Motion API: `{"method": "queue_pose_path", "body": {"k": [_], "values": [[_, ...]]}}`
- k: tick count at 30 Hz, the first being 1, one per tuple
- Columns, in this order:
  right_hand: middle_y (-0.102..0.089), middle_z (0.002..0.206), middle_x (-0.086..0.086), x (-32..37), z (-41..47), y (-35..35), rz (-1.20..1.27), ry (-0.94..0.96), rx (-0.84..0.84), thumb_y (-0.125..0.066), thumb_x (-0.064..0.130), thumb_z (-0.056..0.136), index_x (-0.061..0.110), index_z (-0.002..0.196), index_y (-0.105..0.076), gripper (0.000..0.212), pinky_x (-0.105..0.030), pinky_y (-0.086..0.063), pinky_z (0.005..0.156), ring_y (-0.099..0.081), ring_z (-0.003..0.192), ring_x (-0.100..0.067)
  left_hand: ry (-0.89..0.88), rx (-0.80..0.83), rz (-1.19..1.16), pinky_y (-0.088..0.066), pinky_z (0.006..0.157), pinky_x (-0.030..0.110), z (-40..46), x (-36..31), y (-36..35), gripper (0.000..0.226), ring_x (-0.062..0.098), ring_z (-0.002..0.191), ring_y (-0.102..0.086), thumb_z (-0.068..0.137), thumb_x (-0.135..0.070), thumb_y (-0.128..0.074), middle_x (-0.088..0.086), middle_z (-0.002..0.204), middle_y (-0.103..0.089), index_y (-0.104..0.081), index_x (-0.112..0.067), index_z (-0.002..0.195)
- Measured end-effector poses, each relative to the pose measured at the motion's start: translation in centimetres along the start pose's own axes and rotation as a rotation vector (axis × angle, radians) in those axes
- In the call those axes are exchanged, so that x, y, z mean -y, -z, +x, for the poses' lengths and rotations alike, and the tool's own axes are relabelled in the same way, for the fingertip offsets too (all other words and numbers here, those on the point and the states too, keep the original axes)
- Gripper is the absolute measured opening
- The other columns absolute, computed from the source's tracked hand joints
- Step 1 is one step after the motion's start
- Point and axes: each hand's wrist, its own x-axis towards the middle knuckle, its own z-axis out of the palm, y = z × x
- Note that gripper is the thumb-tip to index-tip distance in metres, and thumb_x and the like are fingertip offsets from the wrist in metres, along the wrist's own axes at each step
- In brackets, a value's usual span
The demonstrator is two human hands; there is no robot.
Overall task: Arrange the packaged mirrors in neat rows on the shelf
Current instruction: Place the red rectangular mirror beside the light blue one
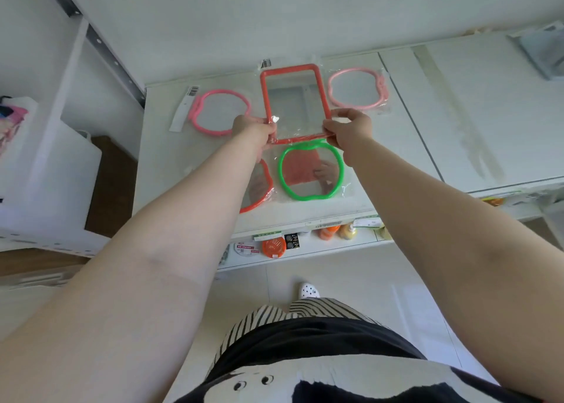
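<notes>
Left hand and right hand pinch the red rectangular mirror by its near corners; set it square between the pink mirrors, edges aligned.

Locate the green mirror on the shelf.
The green mirror lies near the shelf's front edge, just below the held orange rectangular mirror and right of an orange round one.

Small retail shop, goods aisle.
White metal shelf with price-tag strip, barcoded packaged mirrors, small packaged goods on lower tier, tiled floor.
</notes>
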Motion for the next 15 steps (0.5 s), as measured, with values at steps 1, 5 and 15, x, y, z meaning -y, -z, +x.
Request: {"method": "queue_pose_path", "body": {"k": [1, 5, 15], "values": [[-0.06, 0.068, -0.004, -0.3, -0.7, 0.5, -0.009, 0.004, -0.012, -0.064, -0.001, 0.084, 0.012, 0.1, -0.061, 0.021, -0.02, -0.052, 0.054, -0.055, 0.054, -0.014, -0.023, 0.003, 0.017, -0.052, 0.049, 0.017, -0.8, 0.4, 0.1, 0.015, 0.008, 0.056, -0.054, 0.085, -0.002, -0.067, 0.0, 0.067, -0.059, -0.066, -0.004, 0.1], [-0.06, 0.069, -0.004, -1.9, -4.7, 2.5, 0.002, 0.013, -0.036, -0.067, 0.0, 0.083, 0.008, 0.089, -0.062, 0.011, -0.018, -0.054, 0.056, -0.055, 0.055, -0.014, -0.093, 0.055, 0.068, -0.049, 0.045, 0.011, -3.9, 2.6, 0.4, 0.024, 0.007, 0.055, -0.053, 0.087, -0.003, -0.065, -0.001, 0.064, -0.058, -0.067, 0.001, 0.111], [-0.062, 0.065, -0.005, -7.2, -14.9, 8.3, 0.018, -0.01, -0.181, -0.07, 0.002, 0.08, 0.012, 0.069, -0.061, 0.018, -0.028, -0.059, 0.07, -0.059, 0.054, -0.016, -0.112, 0.138, 0.112, -0.059, 0.085, 0.038, -12.3, 8.3, 0.2, 0.021, 0.017, 0.064, -0.062, 0.08, -0.004, -0.072, 0.006, 0.071, -0.065, -0.07, 0.001, 0.1]]}}
